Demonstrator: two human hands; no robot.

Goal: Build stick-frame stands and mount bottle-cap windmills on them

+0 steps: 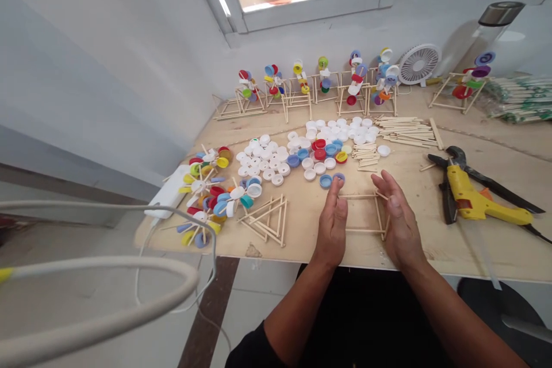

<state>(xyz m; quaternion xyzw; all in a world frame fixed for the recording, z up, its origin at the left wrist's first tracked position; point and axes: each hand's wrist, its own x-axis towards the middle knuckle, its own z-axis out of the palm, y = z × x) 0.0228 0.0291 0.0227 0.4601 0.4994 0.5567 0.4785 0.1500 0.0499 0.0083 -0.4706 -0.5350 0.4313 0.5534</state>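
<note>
My left hand (333,224) and my right hand (400,218) stand on edge near the table's front, palms facing, fingers stretched out. Between them is a frame of thin wooden sticks (364,230), with triangular ends joined by crosspieces. Each palm is against one end of it or very close; the hands hide those ends in part. To the left lie loose-looking wooden triangles (271,221), overlapping one another. Just beyond my left fingertips are blue bottle caps (326,181).
White caps (263,158) and wooden sticks (407,131) lie behind. Cap wheels (200,187) sit left. A yellow glue gun (478,198) and black-handled cutter (504,190) lie right. Finished-looking wheel models (356,83), a small fan (419,64) and a bottle (487,34) line the back. A pale cable (172,207) hangs left.
</note>
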